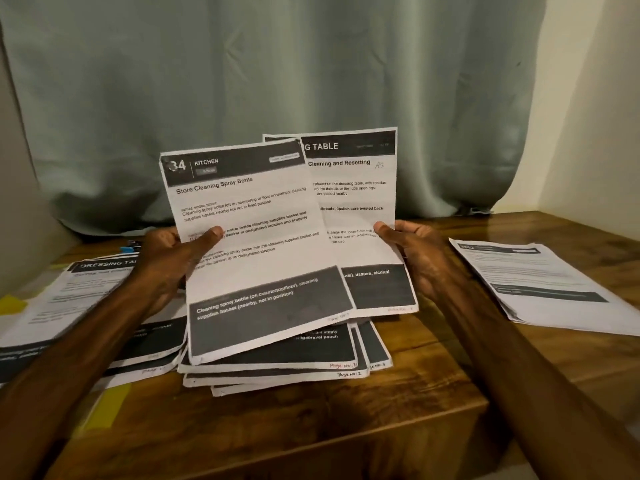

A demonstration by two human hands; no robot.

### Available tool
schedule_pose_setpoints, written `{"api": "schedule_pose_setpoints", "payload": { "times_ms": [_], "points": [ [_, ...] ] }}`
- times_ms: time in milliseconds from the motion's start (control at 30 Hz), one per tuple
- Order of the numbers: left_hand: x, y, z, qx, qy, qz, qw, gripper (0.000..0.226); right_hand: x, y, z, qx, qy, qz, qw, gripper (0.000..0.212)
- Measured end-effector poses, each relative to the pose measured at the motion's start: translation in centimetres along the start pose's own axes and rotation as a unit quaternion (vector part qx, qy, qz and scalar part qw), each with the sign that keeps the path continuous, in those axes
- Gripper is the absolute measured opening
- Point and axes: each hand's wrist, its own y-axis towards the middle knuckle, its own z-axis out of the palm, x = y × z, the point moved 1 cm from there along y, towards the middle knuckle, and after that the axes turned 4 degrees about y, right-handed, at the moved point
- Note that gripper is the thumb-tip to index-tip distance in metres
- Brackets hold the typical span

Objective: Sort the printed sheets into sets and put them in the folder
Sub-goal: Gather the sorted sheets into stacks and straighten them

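Note:
My left hand grips a printed sheet headed "Kitchen – Store Cleaning Spray Bottle" by its left edge, thumb on the front. My right hand holds the right edge of a sheet headed "...G TABLE", which stands partly behind the kitchen sheet. Both sheets are raised upright above a loose stack of printed sheets lying in the middle of the wooden table. A "Dressing Table" pile lies at the left. Another pile lies at the right. Yellow folder parts show under the left pile.
A grey-green curtain hangs behind the table. A pale wall stands at the right. A small blue and black object lies at the back left, mostly hidden by my left arm. The table's front edge runs below the stack.

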Motion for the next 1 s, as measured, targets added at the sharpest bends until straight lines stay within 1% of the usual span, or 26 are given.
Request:
{"api": "schedule_pose_setpoints", "payload": {
  "times_ms": [200,333,500,700,1000],
  "points": [
    [0.61,0.18,-0.28,-0.001,-0.02,0.011,1.0,0.04,0.23,-0.04,-0.45,-0.02,0.02,-0.01,1.0,0.033],
    [0.75,0.22,-0.26,0.004,-0.013,0.022,1.0,0.038,0.19,0.13,-0.51,-0.018,0.012,-0.023,1.0,0.033],
    [0.88,0.31,-0.2,0.003,-0.018,0.018,1.0,0.042,0.09,0.18,-0.43,-0.018,0.001,-0.027,0.999,0.032],
    [1.09,0.44,-0.11,0.004,-0.012,0.025,1.0,0.032,0.2,-0.13,-0.1,-0.017,-0.005,-0.031,0.999,0.031],
    [0.96,0.4,0.07,0.005,-0.009,0.026,1.0,0.033,0.14,-0.28,0.11,-0.004,-0.028,-0.04,0.999,0.03]
  ]
}}
